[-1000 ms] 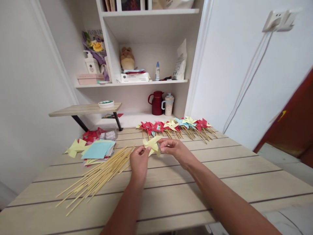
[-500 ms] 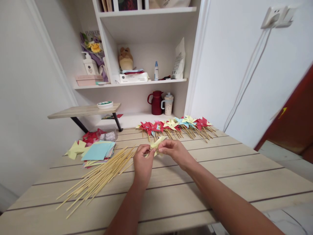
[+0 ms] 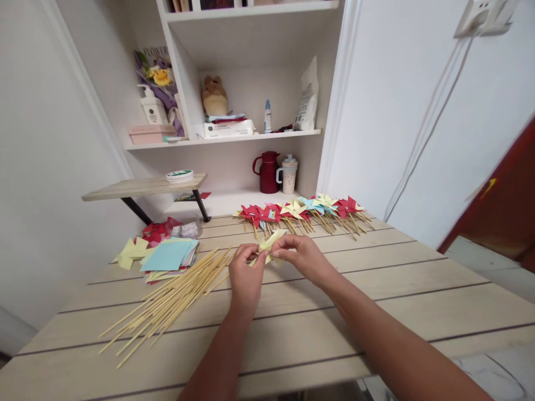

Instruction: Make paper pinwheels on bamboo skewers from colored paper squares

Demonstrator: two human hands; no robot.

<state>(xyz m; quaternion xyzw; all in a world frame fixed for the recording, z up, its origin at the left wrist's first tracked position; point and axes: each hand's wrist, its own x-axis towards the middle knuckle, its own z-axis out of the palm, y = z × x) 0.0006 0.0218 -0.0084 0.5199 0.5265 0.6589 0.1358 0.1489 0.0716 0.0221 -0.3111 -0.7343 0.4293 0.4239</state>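
Note:
Above the middle of the wooden table [image 3: 376,289], both my hands pinch one folded yellow paper pinwheel [image 3: 271,241]. My left hand [image 3: 246,275] grips its near left edge with fingertips. My right hand [image 3: 301,255] holds its right side from above. A loose bundle of thin bamboo sticks [image 3: 167,303] lies just left of my left hand. Beyond the hands a row of finished red, yellow and blue pinwheels on sticks [image 3: 301,213] lies along the table's far edge.
A stack of blue, yellow and red paper squares [image 3: 165,257] sits at the table's far left. Behind stand white shelves with a red jug [image 3: 267,173], a mug [image 3: 287,175], bottles and a plush toy. A small raised wooden shelf [image 3: 144,186] juts out left.
The yellow pinwheel, spread wide a second ago, is now folded narrower between my fingers. Both hands stayed in nearly the same place; the view tilted slightly.

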